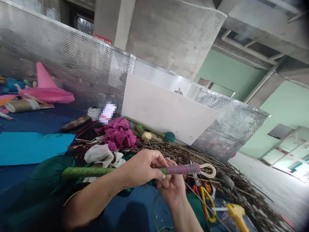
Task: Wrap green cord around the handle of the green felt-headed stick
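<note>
A long stick point(87, 172) lies nearly level across the view, wrapped in bright green on the left and purple-grey thread point(181, 169) on the right. A pale loop point(209, 170) forms its right end. My left hand point(142, 167) is closed around the stick, thumb and fingers by the edge of the purple wrapping. Below and behind that wrapping, my right hand point(171, 188) has its fingers curled about the stick, palm partly turned up; some fingertips are hidden. A thin green thread point(154, 209) trails on the blue table below.
Dry twigs point(195, 154) spread behind my hands. Yellow-handled scissors point(207, 203) and a yellow glue gun point(236, 214) lie at right. Magenta cloth point(119, 133), a green yarn ball point(169, 137) and a blue sheet point(33, 148) lie further back. A perforated metal screen point(96, 61) borders the table.
</note>
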The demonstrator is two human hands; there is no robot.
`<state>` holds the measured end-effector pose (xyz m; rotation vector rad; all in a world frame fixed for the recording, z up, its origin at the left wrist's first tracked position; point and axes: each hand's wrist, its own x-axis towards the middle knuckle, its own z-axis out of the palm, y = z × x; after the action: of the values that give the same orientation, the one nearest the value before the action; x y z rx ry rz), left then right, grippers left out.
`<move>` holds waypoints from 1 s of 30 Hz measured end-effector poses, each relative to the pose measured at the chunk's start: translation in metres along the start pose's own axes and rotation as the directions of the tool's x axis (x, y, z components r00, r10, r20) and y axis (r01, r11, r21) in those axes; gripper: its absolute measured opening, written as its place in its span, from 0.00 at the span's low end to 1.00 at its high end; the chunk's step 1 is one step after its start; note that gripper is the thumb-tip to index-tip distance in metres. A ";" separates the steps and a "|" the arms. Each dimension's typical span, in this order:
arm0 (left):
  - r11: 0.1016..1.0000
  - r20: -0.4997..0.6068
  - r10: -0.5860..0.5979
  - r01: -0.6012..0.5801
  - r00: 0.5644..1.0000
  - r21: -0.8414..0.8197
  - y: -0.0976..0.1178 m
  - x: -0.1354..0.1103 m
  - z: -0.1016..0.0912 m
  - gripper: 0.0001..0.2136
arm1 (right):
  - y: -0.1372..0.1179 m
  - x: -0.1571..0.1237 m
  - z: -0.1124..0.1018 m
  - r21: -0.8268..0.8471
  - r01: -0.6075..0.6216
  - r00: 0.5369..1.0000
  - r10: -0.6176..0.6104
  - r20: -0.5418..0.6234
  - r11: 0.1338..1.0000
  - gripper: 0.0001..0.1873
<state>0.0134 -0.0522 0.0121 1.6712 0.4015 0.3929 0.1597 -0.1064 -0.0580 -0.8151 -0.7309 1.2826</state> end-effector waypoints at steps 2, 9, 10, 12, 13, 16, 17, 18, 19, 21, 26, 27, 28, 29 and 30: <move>0.999 -0.003 -0.030 0.030 1.000 0.027 -0.003 0.002 0.003 0.08 | -0.001 0.004 -0.004 0.045 0.002 1.000 -0.001 -0.015 0.999 0.29; 0.984 -0.021 -0.134 0.135 0.991 0.112 -0.010 0.009 0.010 0.08 | -0.013 0.006 -0.009 0.094 0.003 1.000 -0.005 0.015 0.996 0.22; 0.983 -0.026 -0.138 0.140 0.990 0.119 -0.011 0.010 0.010 0.08 | -0.015 0.006 -0.010 0.082 0.004 1.000 -0.006 0.023 0.997 0.22; 0.983 -0.034 -0.138 0.141 0.990 0.118 -0.014 0.012 0.010 0.09 | -0.021 0.003 -0.013 0.034 0.010 0.999 -0.011 0.043 0.999 0.20; 0.983 -0.032 -0.139 0.142 0.990 0.114 -0.016 0.013 0.010 0.09 | -0.025 0.002 -0.015 -0.002 0.017 0.998 -0.017 0.055 1.000 0.20; 0.978 0.036 -0.179 0.173 0.983 0.119 -0.019 0.014 0.009 0.11 | -0.039 -0.002 -0.025 -0.144 0.062 0.993 -0.047 0.104 0.988 0.18; 0.974 0.070 -0.193 0.183 0.979 0.131 -0.019 0.013 0.009 0.13 | -0.043 -0.003 -0.029 -0.197 0.073 0.990 -0.048 0.130 0.978 0.19; 0.971 0.107 -0.204 0.187 0.973 0.148 -0.019 0.013 0.010 0.14 | -0.046 -0.004 -0.033 -0.250 0.077 0.986 -0.038 0.160 0.965 0.19; 0.968 0.141 -0.211 0.187 0.967 0.166 -0.019 0.012 0.011 0.15 | -0.049 -0.004 -0.038 -0.300 0.076 0.982 -0.019 0.190 0.951 0.20; 0.963 0.187 -0.213 0.173 0.959 0.208 -0.018 0.012 0.013 0.13 | -0.054 -0.006 -0.044 -0.395 0.071 0.969 0.031 0.245 0.916 0.22; 0.940 0.189 -0.220 0.156 0.957 0.303 -0.019 0.013 0.023 0.08 | -0.075 -0.021 -0.040 -0.589 0.128 0.948 0.077 0.310 0.798 0.18; 0.936 0.175 -0.212 0.149 0.961 0.318 -0.018 0.013 0.024 0.08 | -0.081 -0.026 -0.036 -0.643 0.161 0.947 0.066 0.314 0.749 0.17; 0.932 0.159 -0.199 0.137 0.967 0.335 -0.018 0.012 0.026 0.08 | -0.088 -0.031 -0.031 -0.711 0.203 0.949 0.044 0.313 0.674 0.16; 0.927 0.140 -0.180 0.120 0.974 0.357 -0.017 0.012 0.027 0.09 | -0.094 -0.036 -0.026 -0.782 0.245 0.951 0.012 0.308 0.573 0.16; 0.918 0.115 -0.156 0.101 0.981 0.384 -0.016 0.011 0.028 0.09 | -0.098 -0.041 -0.022 -0.846 0.282 0.953 -0.030 0.302 0.452 0.16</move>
<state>0.0359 -0.0687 -0.0067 2.0207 0.4999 0.0961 0.2235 -0.1589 0.0129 -1.3926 -1.7309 0.7504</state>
